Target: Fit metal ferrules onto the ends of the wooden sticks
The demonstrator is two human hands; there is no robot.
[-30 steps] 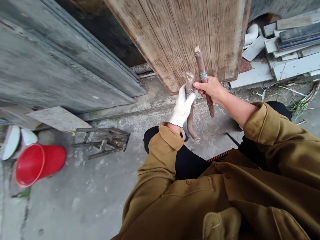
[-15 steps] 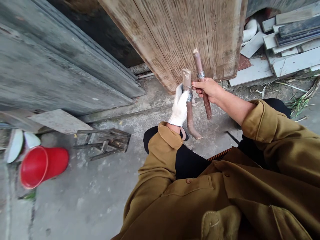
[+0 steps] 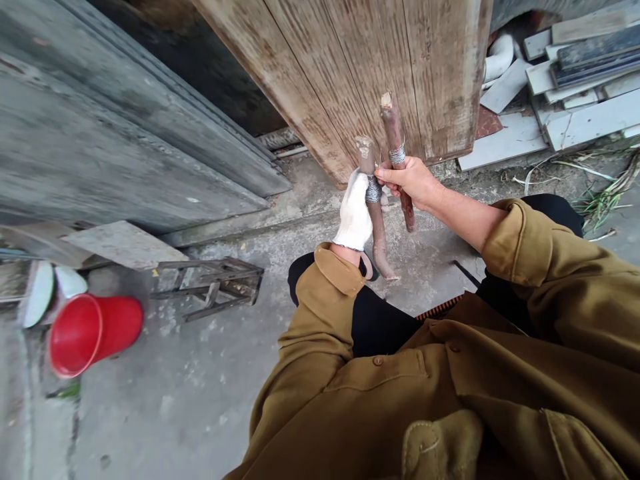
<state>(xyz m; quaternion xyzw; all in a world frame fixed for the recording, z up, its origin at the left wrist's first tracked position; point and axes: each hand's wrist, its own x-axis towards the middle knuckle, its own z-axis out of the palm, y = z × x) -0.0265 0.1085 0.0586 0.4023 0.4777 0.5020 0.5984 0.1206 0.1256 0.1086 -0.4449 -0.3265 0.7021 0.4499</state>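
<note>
In a white glove, my left hand [image 3: 355,212] is closed around a bent wooden stick [image 3: 380,241] whose lower end curves to the right. Silvery wire [image 3: 373,189] is wound about this stick's upper half, beside my gloved fingers. My bare right hand [image 3: 414,185] grips a second, straighter wooden stick [image 3: 393,122], which also carries a coil of wire [image 3: 397,155] just above the fingers. The right thumb and fingertips reach the wire on the left stick; a thin strand shows between the two sticks.
Wooden boards [image 3: 340,73] stand upright in front of the hands. To the left are a red bucket [image 3: 120,323] lying on its side and a small wooden stool [image 3: 215,288]. Stacked tiles and planks [image 3: 590,127] lie at the right, near a white pipe [image 3: 500,59].
Both sticks have shifted slightly left, with the right one tilting a little more. My right thumb has moved along the wire on the left stick.
</note>
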